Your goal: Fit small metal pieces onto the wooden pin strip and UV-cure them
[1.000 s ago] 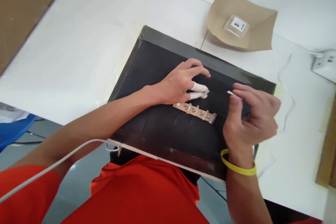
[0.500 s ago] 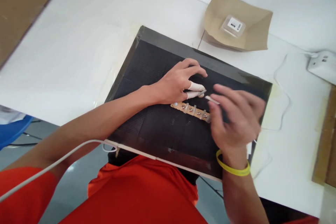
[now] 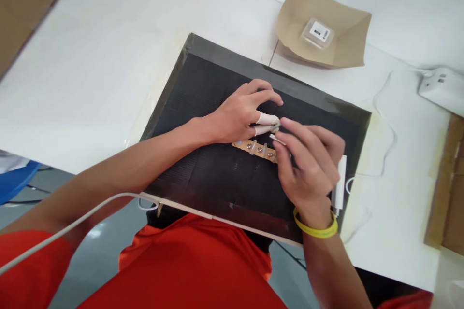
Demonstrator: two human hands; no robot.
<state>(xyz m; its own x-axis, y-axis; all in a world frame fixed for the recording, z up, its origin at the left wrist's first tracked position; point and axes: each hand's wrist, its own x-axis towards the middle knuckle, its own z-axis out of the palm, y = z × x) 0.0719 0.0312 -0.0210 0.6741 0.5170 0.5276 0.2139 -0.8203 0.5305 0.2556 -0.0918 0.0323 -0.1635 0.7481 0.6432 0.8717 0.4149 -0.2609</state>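
A narrow tan strip (image 3: 253,147) with small round metal parts and clear sleeves lies on a black mat (image 3: 203,106). My left hand (image 3: 239,113) rests on the mat just above the strip, two fingertips in white covers pinching a tiny part (image 3: 275,128). My right hand (image 3: 308,164), with a yellow band on the wrist, covers the strip's right end and holds a thin white sliver (image 3: 277,139) between thumb and forefinger, close to the left fingertips.
A folded brown paper tray (image 3: 344,43) with a small clear packet (image 3: 316,34) sits beyond the mat. A white socket block (image 3: 440,88) and thin white cord (image 3: 380,106) lie at right. Cardboard (image 3: 445,193) stands at the right edge. The white table (image 3: 90,67) surrounds the mat.
My right hand has moved left from the mat's right side, carrying the thin white sliver up to the left fingertips and over the strip's right end. The left hand has stayed put.
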